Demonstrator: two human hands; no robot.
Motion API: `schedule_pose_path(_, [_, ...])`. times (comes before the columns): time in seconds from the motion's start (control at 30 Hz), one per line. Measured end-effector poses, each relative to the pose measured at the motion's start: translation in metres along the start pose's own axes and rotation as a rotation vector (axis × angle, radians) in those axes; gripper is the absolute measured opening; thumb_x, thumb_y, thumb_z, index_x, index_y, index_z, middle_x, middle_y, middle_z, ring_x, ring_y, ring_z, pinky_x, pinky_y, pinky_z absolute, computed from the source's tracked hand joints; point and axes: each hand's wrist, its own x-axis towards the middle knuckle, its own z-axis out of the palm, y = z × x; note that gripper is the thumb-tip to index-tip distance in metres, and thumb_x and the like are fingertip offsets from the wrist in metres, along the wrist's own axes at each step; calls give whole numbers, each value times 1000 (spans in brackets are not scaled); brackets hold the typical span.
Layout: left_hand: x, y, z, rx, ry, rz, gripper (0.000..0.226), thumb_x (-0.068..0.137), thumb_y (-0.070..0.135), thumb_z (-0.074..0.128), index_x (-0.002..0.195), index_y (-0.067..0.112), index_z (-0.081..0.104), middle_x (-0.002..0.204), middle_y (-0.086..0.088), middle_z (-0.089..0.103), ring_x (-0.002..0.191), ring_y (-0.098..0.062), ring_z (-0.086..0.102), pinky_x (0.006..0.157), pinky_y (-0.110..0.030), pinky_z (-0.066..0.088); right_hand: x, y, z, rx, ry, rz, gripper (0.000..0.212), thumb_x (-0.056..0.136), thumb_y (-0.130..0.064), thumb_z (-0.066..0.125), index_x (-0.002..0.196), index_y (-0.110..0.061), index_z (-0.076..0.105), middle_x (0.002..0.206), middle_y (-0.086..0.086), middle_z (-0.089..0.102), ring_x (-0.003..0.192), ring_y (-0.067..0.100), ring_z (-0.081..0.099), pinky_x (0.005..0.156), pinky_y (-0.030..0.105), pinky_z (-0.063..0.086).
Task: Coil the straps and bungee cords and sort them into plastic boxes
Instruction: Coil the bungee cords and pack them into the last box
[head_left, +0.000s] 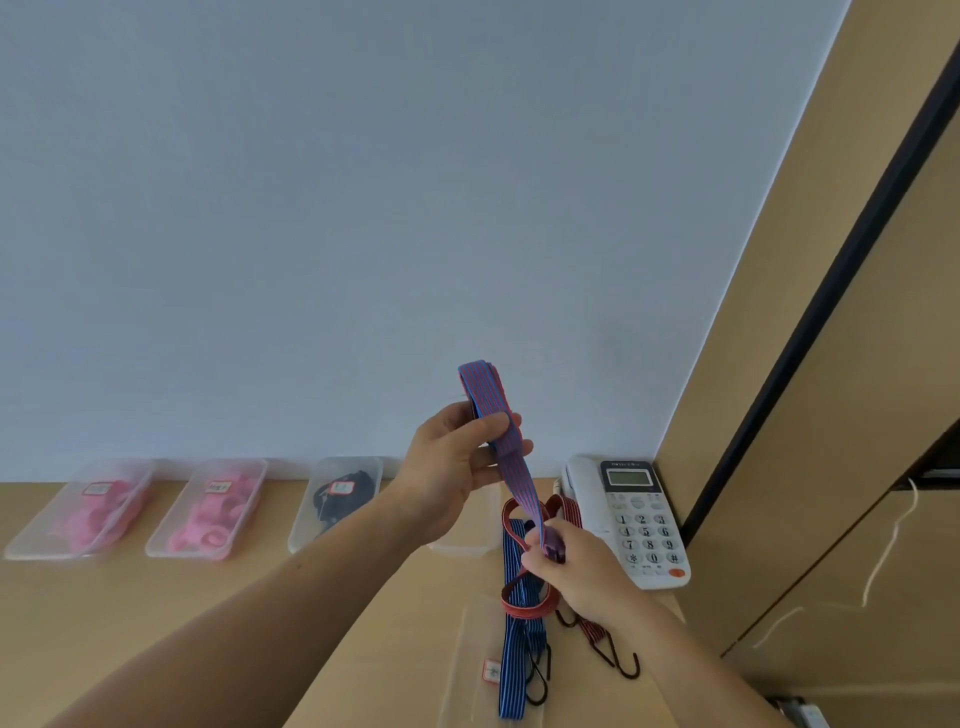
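While the left hand grips the coiled bungee cord, the right hand pinches its end.

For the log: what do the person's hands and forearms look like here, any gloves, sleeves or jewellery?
Both hands are bare: the left hand and right hand wear no gloves, and no rings or watch show. Both forearms are uncovered, with no sleeves in view.

I see a blue-red striped flat bungee strap held up, its top folded into a loop; a blue-white striped cord and a red cord with black hooks lie tangled on the bench; three boxes hold pink and black coils
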Motion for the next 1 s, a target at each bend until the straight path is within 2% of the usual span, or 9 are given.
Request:
schedule_pose_path(0.07, [0, -5, -8, 26, 34, -7, 13, 95, 5, 58, 108, 4, 62, 100, -10, 74, 93, -36, 73, 77, -43, 61, 3, 13, 3, -73, -58, 18, 10, 88, -32, 62, 91, -24, 59, 87, 1, 66, 82, 16, 62, 76, 30, 48])
schedule_pose_path(0.23, [-1, -23, -29, 75, 136, -24, 14, 94, 1, 59, 107, 6, 61, 96, -10, 71, 87, -30, 72, 69, -35, 61, 11, 25, 3, -244, -129, -11, 25, 82, -26, 68, 72, -39, 49, 73, -12, 58, 67, -2, 52, 64, 17, 41])
schedule_pose_path(0.37, [-3, -33, -40, 190, 176, -51, 22, 93, -1, 60, 114, 4, 58, 96, -11, 69, 89, -29, 69, 70, -37, 60, 17, 18, 1, -409, -91, -55, 12, 83, -34, 69, 88, -29, 59, 79, -7, 64, 76, 12, 61, 67, 27, 47])
schedule_pose_path(0.47, [-5, -44, -39, 306, 147, -94, 19, 90, -2, 62, 108, 6, 61, 94, -12, 66, 88, -26, 66, 80, -47, 58, 21, 7, 2, -573, 34, -151, 28, 86, -51, 61, 102, -27, 64, 80, -6, 62, 80, 16, 56, 65, 30, 38])
schedule_pose_path(0.63, [-7, -57, -28, 364, 74, -145, 21, 88, -1, 64, 102, 14, 61, 91, -8, 69, 80, -18, 66, 79, -42, 59, 19, -4, 2, -530, 56, -127, 31, 92, -49, 55, 115, -32, 66, 104, -5, 70, 100, 19, 61, 77, 32, 44])
schedule_pose_path(0.77, [-4, -51, -23, 286, 124, -139, 18, 91, -1, 63, 106, 9, 61, 91, -10, 68, 83, -24, 68, 76, -41, 60, 11, -8, -8, -497, 20, -25, 25, 86, -48, 56, 98, -31, 71, 95, -9, 68, 90, 13, 61, 67, 30, 43])
schedule_pose_path(0.83, [-3, -39, -20, 151, 127, -141, 15, 93, 0, 60, 108, 2, 60, 90, -11, 69, 83, -30, 70, 72, -39, 62, 8, -12, -13, -448, -82, 3, 26, 81, -48, 60, 93, -27, 72, 92, -9, 69, 87, 13, 63, 69, 32, 48])
schedule_pose_path(0.9, [-2, -23, -14, 30, 85, -135, 15, 94, 1, 59, 109, -1, 59, 93, -12, 71, 84, -34, 72, 70, -40, 62, 6, -19, -16, -268, -139, 2, 32, 79, -40, 67, 108, -26, 68, 107, -10, 68, 101, 9, 62, 87, 30, 50])
schedule_pose_path(1.0, [-5, -2, 1, -14, -5, -131, 16, 94, 3, 58, 109, -1, 60, 97, -12, 72, 88, -36, 73, 78, -45, 58, 0, -47, -16, 314, -129, -133, 40, 74, -18, 60, 113, -13, 64, 109, -5, 71, 105, 7, 62, 95, 30, 47])
